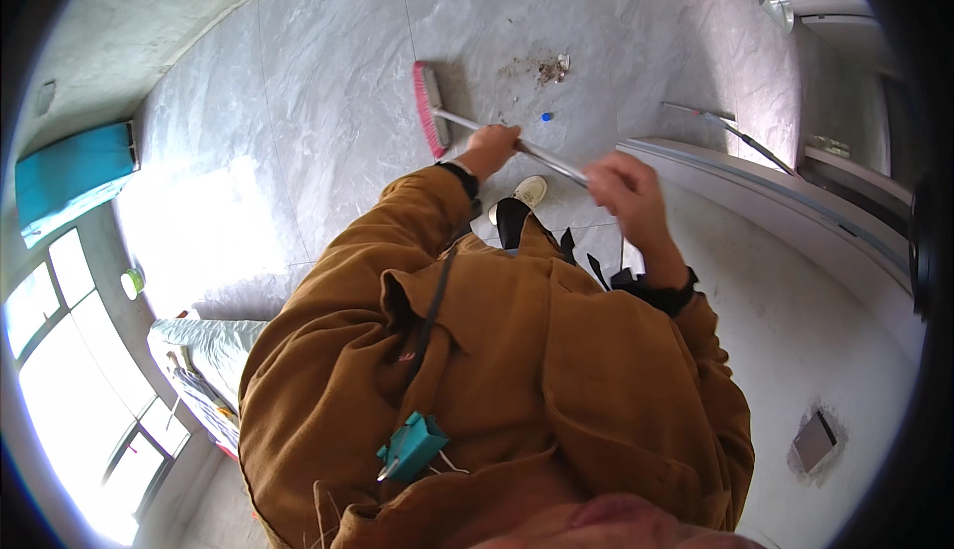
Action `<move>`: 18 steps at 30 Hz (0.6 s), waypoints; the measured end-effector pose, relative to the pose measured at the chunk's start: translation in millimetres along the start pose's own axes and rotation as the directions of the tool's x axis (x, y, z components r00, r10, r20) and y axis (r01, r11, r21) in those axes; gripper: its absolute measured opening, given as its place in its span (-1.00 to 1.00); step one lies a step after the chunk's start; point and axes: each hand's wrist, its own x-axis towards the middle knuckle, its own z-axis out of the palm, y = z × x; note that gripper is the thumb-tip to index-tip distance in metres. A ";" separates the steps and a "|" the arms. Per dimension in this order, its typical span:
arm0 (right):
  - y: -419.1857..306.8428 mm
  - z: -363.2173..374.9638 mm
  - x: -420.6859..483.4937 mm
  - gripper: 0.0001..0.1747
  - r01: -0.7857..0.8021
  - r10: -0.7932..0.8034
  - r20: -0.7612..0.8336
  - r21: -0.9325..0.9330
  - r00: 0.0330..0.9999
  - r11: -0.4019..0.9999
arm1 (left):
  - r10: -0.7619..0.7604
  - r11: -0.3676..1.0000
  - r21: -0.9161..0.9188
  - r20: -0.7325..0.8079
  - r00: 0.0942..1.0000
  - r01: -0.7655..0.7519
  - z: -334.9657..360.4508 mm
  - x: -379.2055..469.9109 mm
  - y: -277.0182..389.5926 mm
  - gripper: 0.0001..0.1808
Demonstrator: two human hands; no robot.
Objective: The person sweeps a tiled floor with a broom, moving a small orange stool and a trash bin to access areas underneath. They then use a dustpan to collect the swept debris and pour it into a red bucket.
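Observation:
A push broom with pink bristles [426, 111] rests on the grey marbled tile floor [335, 72]. Its metal handle [555, 161] slants from the broom head toward my body. My left hand [492, 148] grips the handle low, closer to the head. Higher up, my right hand [626, 184] is closed around the handle near its upper end. Beyond the handle lies a small heap of brown debris [551, 70] with pale scraps in it. A blue bottle cap [546, 117] sits on the tiles between the heap and the handle.
At right, a long-handled floor tool [753, 145] leans by a pale ledge [745, 169]. A turquoise box-like object [74, 173] stands against the left wall near a large window [89, 370]. Plastic-wrapped material [216, 348] lies at lower left. My shoe [529, 191] is below the handle.

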 end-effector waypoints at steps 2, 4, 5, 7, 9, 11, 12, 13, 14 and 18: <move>-12.9 -28.1 -4.9 -0.78 0.027 -0.029 -0.027 -0.067 0.999 0.997 | 0.115 0.991 -0.058 -0.124 0.986 -0.123 -1.2 23.3 34.5 -0.81; -27.1 -50.5 -15.2 -0.78 0.063 -0.075 -0.060 -0.178 0.995 0.982 | 0.192 0.975 -0.075 -0.177 0.965 -0.208 -7.8 46.6 68.4 -0.83; -32.2 -57.0 -18.1 -0.78 0.109 -0.120 -0.035 -0.221 0.992 0.969 | 0.190 0.974 -0.084 -0.185 0.964 -0.208 -12.1 56.0 83.2 -0.84; -41.7 -67.3 -23.8 -0.78 0.174 -0.184 -0.004 -0.309 0.983 0.935 | 0.188 0.973 -0.102 -0.183 0.965 -0.209 -23.1 72.2 109.4 -0.86; -51.0 -77.5 -32.6 -0.79 0.221 -0.232 0.013 -0.360 0.973 0.906 | 0.225 0.964 -0.093 -0.206 0.952 -0.249 -36.2 79.9 130.1 -0.87; -59.4 -89.3 -46.2 -0.81 0.280 -0.289 0.032 -0.377 0.957 0.883 | 0.266 0.955 -0.073 -0.204 0.942 -0.286 -49.5 81.2 149.3 -0.88; -64.7 -95.5 -56.3 -0.82 0.316 -0.323 0.046 -0.371 0.945 0.873 | 0.285 0.952 -0.059 -0.192 0.939 -0.301 -54.8 78.7 158.9 -0.88; -69.2 -103.0 -66.1 -0.83 0.352 -0.355 0.063 -0.365 0.933 0.862 | 0.302 0.948 -0.048 -0.181 0.936 -0.315 -59.3 75.6 168.8 -0.88; -73.0 -111.1 -75.6 -0.83 0.376 -0.373 0.071 -0.311 0.925 0.873 | 0.356 0.932 -0.004 -0.183 0.916 -0.363 -63.5 72.0 176.2 -0.86; -76.9 -139.7 -100.3 -0.83 0.372 -0.370 0.042 -0.109 0.928 0.922 | 0.393 0.919 0.067 -0.108 0.913 -0.388 -63.0 51.9 189.6 -0.82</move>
